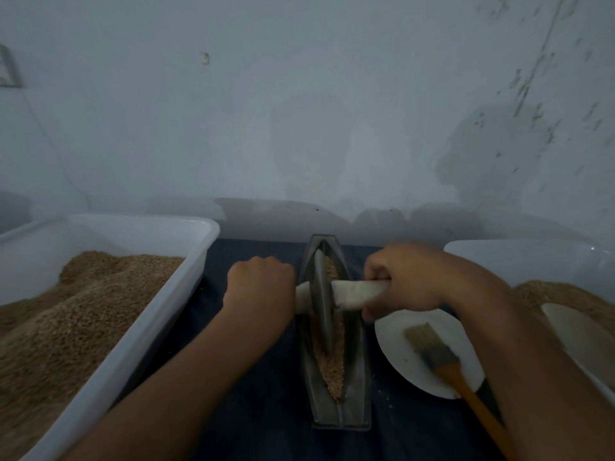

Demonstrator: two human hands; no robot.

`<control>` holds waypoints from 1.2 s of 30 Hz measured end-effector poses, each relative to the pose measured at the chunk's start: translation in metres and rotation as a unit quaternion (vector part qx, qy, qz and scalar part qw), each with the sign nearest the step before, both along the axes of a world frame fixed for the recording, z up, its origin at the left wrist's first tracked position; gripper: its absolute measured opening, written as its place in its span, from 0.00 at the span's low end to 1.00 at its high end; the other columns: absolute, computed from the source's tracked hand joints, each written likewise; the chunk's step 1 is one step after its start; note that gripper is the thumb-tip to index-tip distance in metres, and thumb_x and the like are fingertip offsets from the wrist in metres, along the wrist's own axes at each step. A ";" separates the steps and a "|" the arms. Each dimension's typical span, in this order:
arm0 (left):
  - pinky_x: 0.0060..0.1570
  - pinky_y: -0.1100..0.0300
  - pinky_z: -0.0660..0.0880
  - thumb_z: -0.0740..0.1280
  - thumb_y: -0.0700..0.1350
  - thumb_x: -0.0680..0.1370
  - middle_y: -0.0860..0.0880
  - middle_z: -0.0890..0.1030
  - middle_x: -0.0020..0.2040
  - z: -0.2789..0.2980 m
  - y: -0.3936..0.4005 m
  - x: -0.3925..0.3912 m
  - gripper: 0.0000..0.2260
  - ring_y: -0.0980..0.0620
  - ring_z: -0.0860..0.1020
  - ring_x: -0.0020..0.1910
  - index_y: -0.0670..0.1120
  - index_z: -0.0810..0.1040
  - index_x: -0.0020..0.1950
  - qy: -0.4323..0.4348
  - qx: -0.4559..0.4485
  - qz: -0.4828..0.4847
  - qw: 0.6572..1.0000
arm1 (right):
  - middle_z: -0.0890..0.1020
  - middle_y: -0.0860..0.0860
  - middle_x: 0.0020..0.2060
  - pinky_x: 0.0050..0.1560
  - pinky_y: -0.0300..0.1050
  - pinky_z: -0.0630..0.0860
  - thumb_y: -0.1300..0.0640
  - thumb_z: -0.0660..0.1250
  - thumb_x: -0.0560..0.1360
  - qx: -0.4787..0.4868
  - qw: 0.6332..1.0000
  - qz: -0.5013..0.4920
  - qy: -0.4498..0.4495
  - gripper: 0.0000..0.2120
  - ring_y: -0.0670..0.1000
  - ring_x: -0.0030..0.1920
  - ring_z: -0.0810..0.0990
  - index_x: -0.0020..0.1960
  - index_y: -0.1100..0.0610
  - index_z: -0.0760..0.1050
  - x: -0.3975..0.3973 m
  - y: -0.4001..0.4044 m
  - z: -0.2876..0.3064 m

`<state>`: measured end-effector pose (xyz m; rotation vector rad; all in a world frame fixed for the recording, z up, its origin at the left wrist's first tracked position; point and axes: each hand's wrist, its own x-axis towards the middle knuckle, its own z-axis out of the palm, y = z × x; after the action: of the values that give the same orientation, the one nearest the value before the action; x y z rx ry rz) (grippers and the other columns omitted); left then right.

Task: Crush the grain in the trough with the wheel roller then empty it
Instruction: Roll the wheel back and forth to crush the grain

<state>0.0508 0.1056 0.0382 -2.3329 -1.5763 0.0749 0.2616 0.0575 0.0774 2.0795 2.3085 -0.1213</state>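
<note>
Both fists, left hand and right hand, grip the roller handle; I should press evenly, rolling along the trough between them over grain.

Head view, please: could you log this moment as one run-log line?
phase: crushing | left hand and right hand: gripping white axle handle | grey metal wheel roller: upright in narrow grey trough | brown grain: not emptied
</note>
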 end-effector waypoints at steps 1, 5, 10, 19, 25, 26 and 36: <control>0.37 0.56 0.66 0.71 0.45 0.75 0.51 0.73 0.40 0.003 -0.004 -0.001 0.08 0.50 0.78 0.46 0.49 0.78 0.53 0.016 -0.010 -0.005 1.000 | 0.78 0.43 0.40 0.33 0.43 0.70 0.32 0.76 0.61 -0.017 1.000 0.005 -0.012 0.20 0.44 0.39 0.77 0.42 0.43 0.75 -0.003 -0.004 0.003; 0.30 0.59 0.60 0.75 0.52 0.69 0.52 0.70 0.36 0.015 -0.018 -0.005 0.11 0.53 0.68 0.33 0.51 0.74 0.42 0.054 -0.079 -0.023 0.995 | 0.82 0.44 0.38 0.32 0.43 0.76 0.31 0.76 0.58 -0.071 0.997 0.025 -0.017 0.21 0.46 0.37 0.81 0.42 0.43 0.78 -0.007 -0.015 0.012; 0.31 0.59 0.61 0.77 0.54 0.67 0.52 0.70 0.35 0.018 -0.021 -0.007 0.19 0.54 0.66 0.31 0.51 0.67 0.37 0.047 -0.093 -0.035 0.994 | 0.81 0.43 0.37 0.32 0.42 0.74 0.30 0.75 0.58 -0.086 0.996 0.024 -0.001 0.20 0.44 0.37 0.81 0.40 0.41 0.77 -0.004 -0.013 0.010; 0.45 0.59 0.69 0.71 0.49 0.76 0.47 0.78 0.55 0.009 0.015 -0.001 0.13 0.48 0.77 0.53 0.47 0.73 0.56 -0.127 -0.036 -0.089 0.987 | 0.77 0.44 0.44 0.38 0.45 0.69 0.39 0.66 0.76 -0.023 0.996 -0.041 0.071 0.11 0.45 0.43 0.76 0.54 0.42 0.71 0.025 0.015 -0.022; 0.61 0.51 0.66 0.64 0.51 0.80 0.52 0.80 0.56 -0.014 0.033 0.002 0.10 0.50 0.77 0.56 0.54 0.74 0.61 -0.185 0.088 -0.108 0.973 | 0.80 0.52 0.48 0.39 0.45 0.69 0.46 0.60 0.82 0.098 0.990 -0.037 0.100 0.12 0.50 0.44 0.76 0.56 0.53 0.75 0.031 0.033 -0.048; 0.67 0.48 0.63 0.64 0.51 0.81 0.52 0.79 0.60 -0.019 0.037 0.002 0.11 0.50 0.74 0.62 0.53 0.73 0.63 -0.179 0.093 -0.109 0.973 | 0.80 0.52 0.49 0.41 0.46 0.72 0.47 0.60 0.83 0.121 0.987 -0.031 0.105 0.12 0.51 0.45 0.77 0.56 0.54 0.75 0.032 0.035 -0.051; 0.58 0.50 0.71 0.64 0.49 0.80 0.49 0.77 0.60 -0.030 0.044 -0.005 0.12 0.48 0.76 0.58 0.49 0.70 0.63 -0.134 0.035 -0.060 0.989 | 0.80 0.52 0.53 0.48 0.49 0.72 0.41 0.58 0.81 0.227 0.973 -0.040 0.012 0.16 0.55 0.52 0.77 0.62 0.47 0.75 0.015 0.040 -0.051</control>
<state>0.0454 0.1499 0.0087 -2.4586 -1.5207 -0.3297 0.2766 0.0972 0.0265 2.3734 2.4484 0.4223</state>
